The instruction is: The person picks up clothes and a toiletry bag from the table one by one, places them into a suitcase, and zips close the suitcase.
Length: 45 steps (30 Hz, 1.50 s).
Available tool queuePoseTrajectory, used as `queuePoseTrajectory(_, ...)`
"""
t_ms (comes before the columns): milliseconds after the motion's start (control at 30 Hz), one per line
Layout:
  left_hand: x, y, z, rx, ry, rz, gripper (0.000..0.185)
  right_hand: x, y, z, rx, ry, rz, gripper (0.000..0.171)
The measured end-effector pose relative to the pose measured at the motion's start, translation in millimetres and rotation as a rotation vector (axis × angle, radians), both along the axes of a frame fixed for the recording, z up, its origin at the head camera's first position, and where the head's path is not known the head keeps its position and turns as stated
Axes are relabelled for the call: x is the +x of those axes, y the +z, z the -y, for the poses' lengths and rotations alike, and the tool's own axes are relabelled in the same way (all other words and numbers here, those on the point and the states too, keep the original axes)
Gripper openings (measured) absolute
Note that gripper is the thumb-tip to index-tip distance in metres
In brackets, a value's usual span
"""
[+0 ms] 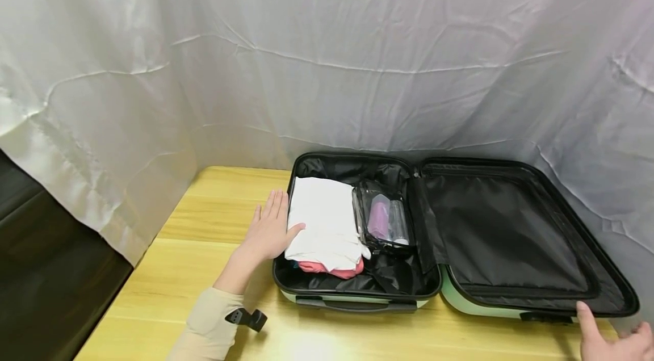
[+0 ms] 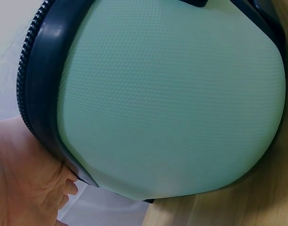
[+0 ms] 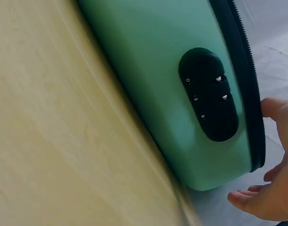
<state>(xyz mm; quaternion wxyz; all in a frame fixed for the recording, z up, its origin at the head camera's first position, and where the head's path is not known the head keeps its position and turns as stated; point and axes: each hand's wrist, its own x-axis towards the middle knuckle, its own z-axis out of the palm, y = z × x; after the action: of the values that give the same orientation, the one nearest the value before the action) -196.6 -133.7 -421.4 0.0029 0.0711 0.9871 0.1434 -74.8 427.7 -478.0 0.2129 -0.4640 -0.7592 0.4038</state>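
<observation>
An open suitcase with a green shell and black lining lies on the table. Its left half [image 1: 357, 294] holds a folded white garment [image 1: 327, 219] on top of pinkish-red cloth [image 1: 332, 270]. Beside these sits a clear, black-edged pouch [image 1: 375, 188] with a purple bottle [image 1: 378, 216] and a clear bottle [image 1: 397, 222] inside. My left hand [image 1: 271, 227] rests at the left rim with straight fingers, its thumb reaching over to the white garment. At the front right corner of the lid half [image 1: 511, 236], my right hand [image 1: 613, 344] touches the rim with its thumb, fingers spread apart.
Pale grey curtains [image 1: 357, 66] hang close behind and beside the wooden table [image 1: 214, 219]. A black carry handle [image 1: 356, 306] runs along the suitcase's front. The lid half's side carries a black combination lock [image 3: 208, 94]. Dark material [image 1: 46, 270] is at the far left.
</observation>
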Motion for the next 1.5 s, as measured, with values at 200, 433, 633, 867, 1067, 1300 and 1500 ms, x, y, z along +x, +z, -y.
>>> queuePoseTrajectory(200,-0.8,2.0,0.0,0.006,0.003,0.004,0.088,-24.9,-49.0,-51.7,-0.101,0.066,0.064,0.1)
queuePoseTrajectory(433,-0.9,2.8,-1.0,0.001,0.003,0.007,0.088,-26.1,-18.2,-31.4,-0.167,0.091,0.043,0.093)
queuePoseTrajectory(633,-0.2,0.1,-3.2,-0.026,-0.007,0.013,0.088,-16.6,-1.6,-24.7,-0.156,0.122,0.099,0.083)
queuePoseTrajectory(867,-0.1,-1.8,-3.6,-0.01,0.006,0.023,0.089,-40.0,-77.4,-97.3,-0.065,0.18,0.069,0.085)
queuePoseTrajectory(1067,-0.6,-2.1,-2.8,-0.005,0.006,0.022,0.089,-44.8,-73.7,-102.3,-0.038,0.159,0.065,0.082)
queuePoseTrajectory(1300,0.5,0.2,-1.9,0.013,0.009,0.013,0.088,-53.6,-69.3,-103.5,-0.084,0.166,-0.074,0.076)
queuePoseTrajectory(1500,0.4,-1.4,-1.6,0.013,0.01,0.003,0.088,-64.9,-70.1,-118.7,-0.012,0.134,-0.232,0.078)
